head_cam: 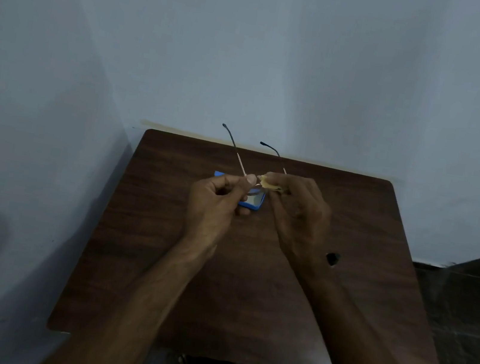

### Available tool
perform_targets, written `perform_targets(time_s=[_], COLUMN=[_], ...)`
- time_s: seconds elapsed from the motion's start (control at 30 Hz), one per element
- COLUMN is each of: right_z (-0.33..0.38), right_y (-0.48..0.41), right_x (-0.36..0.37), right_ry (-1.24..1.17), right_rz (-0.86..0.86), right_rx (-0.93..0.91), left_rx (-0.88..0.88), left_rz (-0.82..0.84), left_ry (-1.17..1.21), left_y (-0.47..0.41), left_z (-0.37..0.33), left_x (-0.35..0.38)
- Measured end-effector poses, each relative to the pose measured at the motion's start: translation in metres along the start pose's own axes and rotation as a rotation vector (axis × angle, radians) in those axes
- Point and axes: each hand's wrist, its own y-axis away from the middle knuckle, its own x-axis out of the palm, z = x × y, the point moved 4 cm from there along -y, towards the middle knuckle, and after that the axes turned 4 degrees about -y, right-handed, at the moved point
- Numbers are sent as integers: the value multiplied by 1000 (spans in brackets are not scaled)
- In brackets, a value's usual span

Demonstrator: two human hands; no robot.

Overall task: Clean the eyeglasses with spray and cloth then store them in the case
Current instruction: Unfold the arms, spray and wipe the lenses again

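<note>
Eyeglasses (254, 165) sit raised between your two hands, above the middle of the dark wooden bench (248, 277), with both temple arms open and pointing away from you toward the pale wall (254, 42). The temples are thin and light along their length, ending in dark curved tips that show against the wall just past the bench's far edge.

Your left hand (217, 200) has its grip closed on the frame near the left hinge, thumb on top and fingers curled beneath. Your right hand (296, 213) has its grip pinched around a small yellowish cloth (271, 184), which it presses against the right side of the frame; the lens there is hidden by the cloth and your fingers, so you cannot see how much of it is covered. Part of the left lens rim shows just below your left thumb.

Directly under your hands, lying flat on the bench, is a blue case (253, 201), mostly hidden by your left fingers; whether it is open or closed cannot be told. A small dark object (332, 258) lies on the bench just beside your right wrist, too dim to identify. The light is low and the whole scene is dusky.
</note>
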Motion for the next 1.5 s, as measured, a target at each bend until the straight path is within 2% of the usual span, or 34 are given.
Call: perform_targets(time_s=[0.1, 0.23, 0.33, 0.6, 0.7, 0.9, 1.07, 1.27, 1.4, 1.5], right_z=[-3, 13, 18, 11, 13, 29, 19, 45, 38, 24], right_y=[2, 5, 8, 11, 10, 34, 15, 11, 6, -12], right_x=[-2, -1, 1, 9, 14, 30, 13, 15, -2, -15], right_ry=[-9, -51, -43, -138, -152, 2, 35, 112, 141, 184], right_rz=[-20, -105, -91, -127, -165, -91, -154, -77, -109, -165], right_rx=[68, 6, -18, 81, 84, -80, -28, -168, -128, -75], left_rx=[-71, -197, -278, -196, -234, -382, -393, -396, -377, -348], left_rz=[34, 79, 93, 102, 109, 62, 46, 80, 23, 40], left_ry=[97, 289, 359, 265, 351, 615, 689, 725, 751, 765], left_y=[1, 5, 11, 10, 12, 18, 13, 18, 19, 21], left_z=[1, 4, 7, -1, -3, -7, -8, -16, -20, -23], left_x=[0, 3, 8, 13, 13, 17, 15, 22, 20, 18])
